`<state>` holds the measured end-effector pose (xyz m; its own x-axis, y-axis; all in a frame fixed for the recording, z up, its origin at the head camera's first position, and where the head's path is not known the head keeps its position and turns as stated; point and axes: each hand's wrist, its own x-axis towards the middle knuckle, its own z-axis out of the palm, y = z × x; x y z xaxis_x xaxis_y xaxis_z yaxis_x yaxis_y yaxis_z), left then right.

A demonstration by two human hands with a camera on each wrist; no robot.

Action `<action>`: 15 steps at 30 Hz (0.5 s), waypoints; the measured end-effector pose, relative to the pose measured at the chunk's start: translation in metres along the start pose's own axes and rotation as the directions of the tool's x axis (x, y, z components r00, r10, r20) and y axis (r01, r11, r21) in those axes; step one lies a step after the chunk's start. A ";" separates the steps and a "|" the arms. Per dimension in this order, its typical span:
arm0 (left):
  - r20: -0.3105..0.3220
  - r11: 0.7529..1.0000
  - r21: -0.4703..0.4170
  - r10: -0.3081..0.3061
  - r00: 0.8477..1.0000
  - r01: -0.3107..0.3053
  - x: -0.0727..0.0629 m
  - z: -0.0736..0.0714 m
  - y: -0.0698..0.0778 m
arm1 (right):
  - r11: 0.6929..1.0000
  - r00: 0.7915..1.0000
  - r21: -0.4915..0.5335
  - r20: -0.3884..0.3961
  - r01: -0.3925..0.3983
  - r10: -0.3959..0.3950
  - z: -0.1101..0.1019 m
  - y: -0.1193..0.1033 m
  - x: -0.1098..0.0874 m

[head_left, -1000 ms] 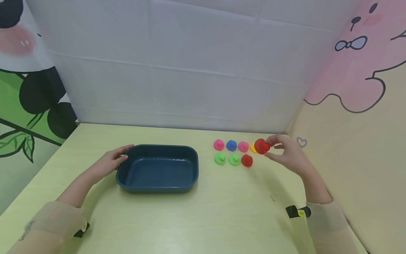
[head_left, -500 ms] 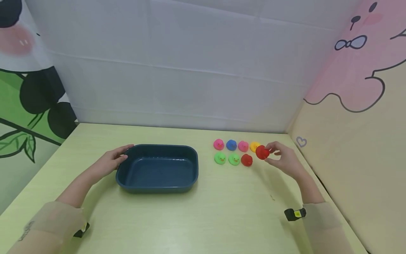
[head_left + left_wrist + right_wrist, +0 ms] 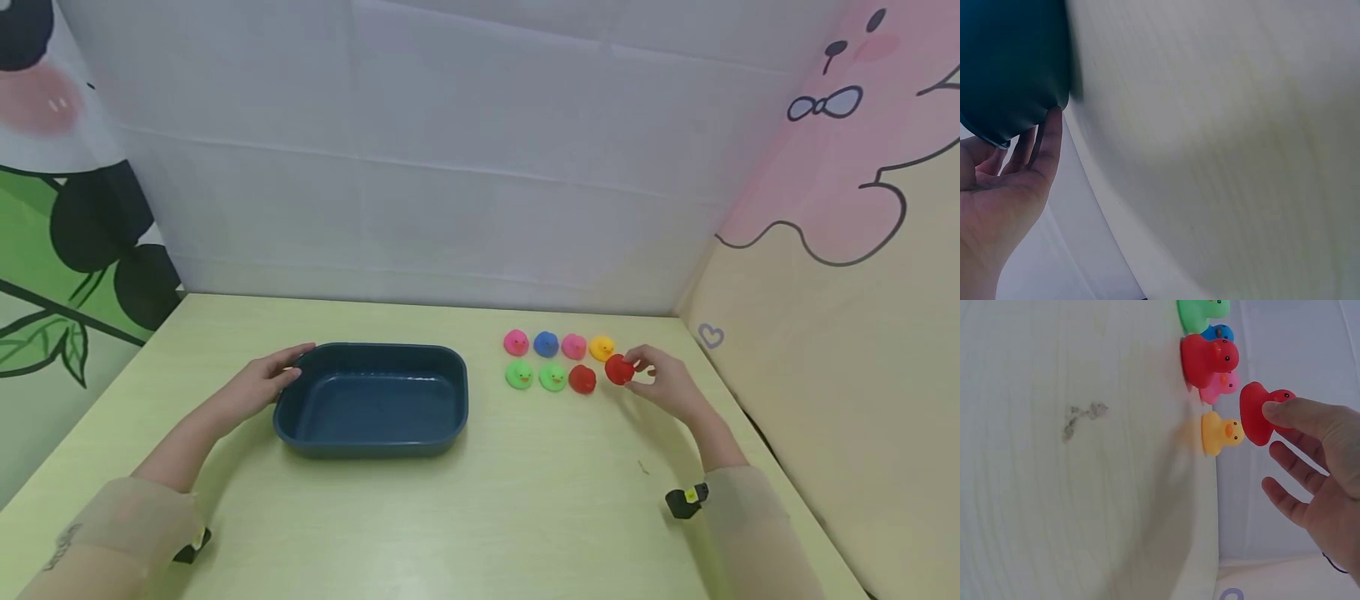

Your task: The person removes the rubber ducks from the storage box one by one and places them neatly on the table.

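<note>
My right hand (image 3: pixel 667 385) pinches a red rubber duck (image 3: pixel 1256 412) between thumb and fingers, held a little above the table. Just left of it, another red rubber duck (image 3: pixel 582 379) stands in the front row with two green ducks (image 3: pixel 519 374). Behind them are a yellow duck (image 3: pixel 602 347), a blue duck (image 3: pixel 546 344) and two pink ducks (image 3: pixel 516 342). At the left, my left hand (image 3: pixel 258 387) grips the back left corner of a dark blue rectangular dish (image 3: pixel 371 450), thumb at the rim and fingers against its outer wall.
The pale wooden table (image 3: pixel 525 517) meets a white sheet (image 3: pixel 450 208) at the back. A wall with a painted pink animal (image 3: pixel 825 183) runs along the right side. A small dark mark (image 3: pixel 1079 415) lies on the table near the ducks.
My right hand has lowered the red duck and drawn it toward me, so the yellow duck behind shows fully. The left hand and the dish stay in place.
</note>
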<state>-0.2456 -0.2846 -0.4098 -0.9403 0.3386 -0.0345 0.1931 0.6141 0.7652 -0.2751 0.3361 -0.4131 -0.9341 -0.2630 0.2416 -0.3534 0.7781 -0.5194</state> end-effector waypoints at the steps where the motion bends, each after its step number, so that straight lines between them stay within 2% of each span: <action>1: 0.002 1.000 0.000 -0.001 1.000 0.001 0.000 0.000 0.000 | 1.000 1.000 0.002 0.004 -0.004 0.004 0.001 0.002 0.000; 7: 0.002 1.000 0.011 -0.001 1.000 0.001 0.000 0.000 0.000 | 0.998 0.997 0.020 0.052 -0.059 0.058 0.009 0.012 0.004; 15: 0.001 1.000 0.002 0.002 1.000 -0.002 0.000 0.001 0.001 | 0.994 0.989 0.019 0.102 -0.111 0.108 0.014 0.013 0.011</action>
<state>-0.2449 -0.2835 -0.4098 -0.9395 0.3408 -0.0337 0.1956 0.6149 0.7640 -0.2910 0.3352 -0.4284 -0.9671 -0.2341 0.0992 -0.2488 0.7912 -0.5586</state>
